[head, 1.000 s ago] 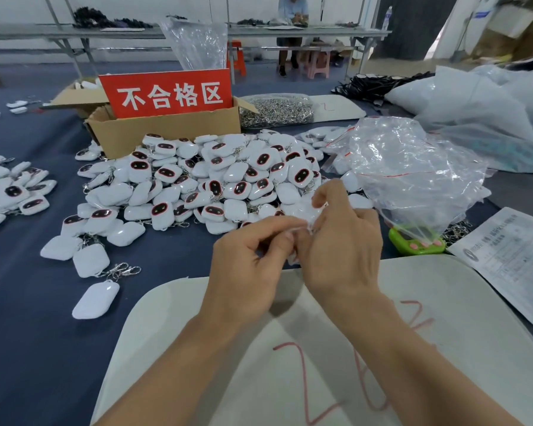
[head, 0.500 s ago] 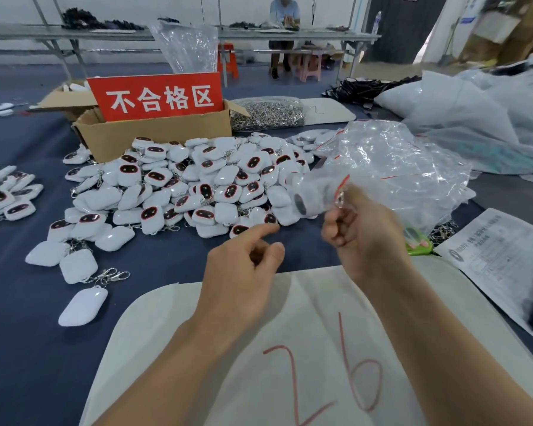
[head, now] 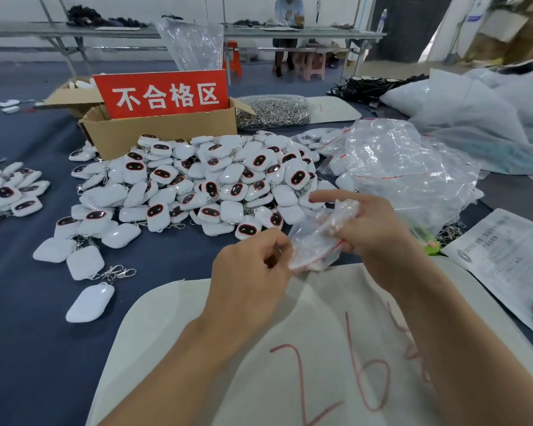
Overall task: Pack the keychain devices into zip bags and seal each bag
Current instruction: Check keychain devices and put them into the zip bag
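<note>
A small clear zip bag (head: 313, 241) with a red seal line hangs between my hands above the near table edge. My right hand (head: 373, 229) grips its upper right part, fingers curled into the plastic. My left hand (head: 253, 265) pinches the bag's left edge with thumb and fingers. The bag looks crumpled and I cannot tell what is inside. A big heap of white keychain devices (head: 203, 186) with dark oval faces lies just beyond my hands. A pile of clear empty zip bags (head: 406, 167) sits to the right of the heap.
A cardboard box (head: 154, 133) with a red sign stands behind the heap, a bag of metal clips (head: 274, 112) beside it. More devices (head: 6, 192) lie at far left. A white sack (head: 320, 348) marked in red lies under my arms, a printed sheet (head: 505, 256) at right.
My right hand pulled a bag away toward the right, then came back. Both hands now hold a crumpled zip bag between them; the left hand went from empty to pinching it.
</note>
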A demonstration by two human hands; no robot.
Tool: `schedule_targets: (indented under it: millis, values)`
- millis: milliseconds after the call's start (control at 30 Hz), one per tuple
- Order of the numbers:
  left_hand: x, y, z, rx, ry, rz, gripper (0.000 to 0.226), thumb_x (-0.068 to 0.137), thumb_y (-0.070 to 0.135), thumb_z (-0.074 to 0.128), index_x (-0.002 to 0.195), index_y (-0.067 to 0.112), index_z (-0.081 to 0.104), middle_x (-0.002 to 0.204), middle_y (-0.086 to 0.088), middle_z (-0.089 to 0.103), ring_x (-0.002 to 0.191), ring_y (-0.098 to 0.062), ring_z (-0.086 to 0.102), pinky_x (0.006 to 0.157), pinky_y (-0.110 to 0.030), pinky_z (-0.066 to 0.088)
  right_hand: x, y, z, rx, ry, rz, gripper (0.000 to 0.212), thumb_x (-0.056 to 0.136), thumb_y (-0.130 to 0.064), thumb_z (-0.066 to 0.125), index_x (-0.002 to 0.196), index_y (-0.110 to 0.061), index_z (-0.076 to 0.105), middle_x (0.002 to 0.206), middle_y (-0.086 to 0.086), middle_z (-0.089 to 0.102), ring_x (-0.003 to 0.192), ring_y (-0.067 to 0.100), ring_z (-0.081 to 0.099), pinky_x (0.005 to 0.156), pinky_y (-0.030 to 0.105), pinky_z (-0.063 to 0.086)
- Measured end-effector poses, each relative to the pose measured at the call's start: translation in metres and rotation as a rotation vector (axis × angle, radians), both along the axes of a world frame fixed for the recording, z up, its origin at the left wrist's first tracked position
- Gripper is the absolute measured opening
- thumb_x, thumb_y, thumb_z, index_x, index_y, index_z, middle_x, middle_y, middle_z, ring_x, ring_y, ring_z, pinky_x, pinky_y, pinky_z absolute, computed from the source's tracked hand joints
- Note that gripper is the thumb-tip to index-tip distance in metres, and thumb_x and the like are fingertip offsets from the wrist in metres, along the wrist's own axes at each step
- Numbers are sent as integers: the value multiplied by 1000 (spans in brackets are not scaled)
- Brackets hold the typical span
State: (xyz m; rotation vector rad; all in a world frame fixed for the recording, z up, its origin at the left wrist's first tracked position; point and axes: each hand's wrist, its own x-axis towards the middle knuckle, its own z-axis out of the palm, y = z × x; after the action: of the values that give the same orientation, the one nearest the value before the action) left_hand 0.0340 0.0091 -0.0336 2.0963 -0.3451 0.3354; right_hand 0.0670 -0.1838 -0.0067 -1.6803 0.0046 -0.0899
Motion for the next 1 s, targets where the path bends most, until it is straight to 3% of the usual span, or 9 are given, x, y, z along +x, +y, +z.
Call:
schedule_targets:
  millis: [100,167,300,400,467,600,767,900,1000]
  values:
    - [6,6,-2,4,6,83,13,88,21,65,76,25,63,61,8,63,59,-21,56,60,-39,48,-5,-17,1,97,88,438,35,74,-24,79,88,8,72,53,1,44,46,9,34,45,15,29]
    - [11,11,-1,-118,54,119,13,84,16,63,74,23,66,58,7,64,54,-14,54,57,-33,47,-9,-22,4,181,107,613,35,76,-42,84,68,-10,74,47,-6,47,42,6,34,48,17,24]
    - [23,22,4,-551,191,125,13,72,13,57,62,5,57,53,-7,51,53,-14,42,53,-27,35,2,-11,-2,409,240,54,32,89,-41,75,73,-15,82,49,1,51,37,12,33,49,25,26]
    - [28,27,9,-873,313,30,20,83,12,59,63,14,61,53,-1,45,52,-12,38,52,-21,35,9,5,-12,30,133,-197,22,93,-13,67,75,-15,81,65,3,71,50,13,56,54,23,41]
    - [32,32,12,-1043,305,35,31,92,4,56,65,17,63,52,3,45,51,-9,39,52,-20,37,6,16,-18,-284,-6,-217,25,91,-6,64,98,-23,81,92,-10,78,79,4,69,75,13,53]
    - [42,54,27,-1105,38,205,42,86,-2,53,53,25,60,53,7,47,52,-8,39,53,-20,31,2,33,-25,-656,-132,-3,64,94,-6,59,149,-38,51,147,-15,50,132,2,43,95,-10,18]
    - [40,81,32,-609,-302,455,24,86,14,58,65,25,60,55,8,56,53,-14,49,54,-27,41,8,55,-28,-923,-145,305,72,101,-13,53,163,-36,24,171,-13,14,157,9,3,125,22,5]
    - [22,43,8,254,-108,497,20,94,35,57,76,25,58,65,7,61,68,-24,58,62,-33,35,7,57,-28,-945,-193,249,50,98,-16,58,147,-24,53,147,-4,52,136,19,41,115,31,31]
    - [16,15,-4,625,59,331,24,96,43,52,80,26,54,80,4,65,79,-24,58,65,-34,32,5,50,-25,-893,-169,18,27,93,-15,62,117,-23,70,116,-3,65,110,21,58,94,36,46]
